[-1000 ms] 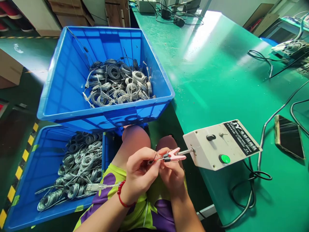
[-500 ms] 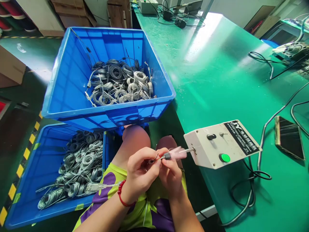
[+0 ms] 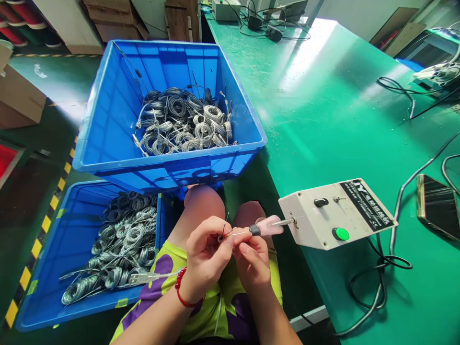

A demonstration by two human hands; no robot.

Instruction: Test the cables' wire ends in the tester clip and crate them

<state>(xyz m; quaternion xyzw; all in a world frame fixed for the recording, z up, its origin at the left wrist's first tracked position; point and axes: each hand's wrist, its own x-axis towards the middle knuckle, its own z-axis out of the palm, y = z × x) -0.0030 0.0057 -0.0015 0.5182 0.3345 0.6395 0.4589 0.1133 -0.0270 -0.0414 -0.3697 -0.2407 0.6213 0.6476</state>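
Observation:
My left hand (image 3: 208, 251), with a red beaded bracelet at its wrist, pinches the end of a cable whose thin coloured wires (image 3: 227, 235) fan out past the fingertips. One dark wire sticks up. My right hand (image 3: 253, 258) is closed in a loose pinch at the wires, just below a black tip (image 3: 255, 230). That tip sits on a pink piece (image 3: 270, 225) fixed to the metal shaft of a beige machine box (image 3: 334, 213). A clear USB plug (image 3: 142, 277) lies by my left wrist, its cable running toward that hand.
A large blue bin (image 3: 168, 165) holds coiled cables (image 3: 179, 122). Below it, a second blue bin (image 3: 43, 268) holds more coils (image 3: 132, 239). The green table (image 3: 316, 124) carries the box, its black cord (image 3: 381, 287) and a phone (image 3: 436, 206).
The pink piece was blurred and now looks sharp. My left hand has drawn a little away from the black tip, showing more wire. The whole view has shifted slightly.

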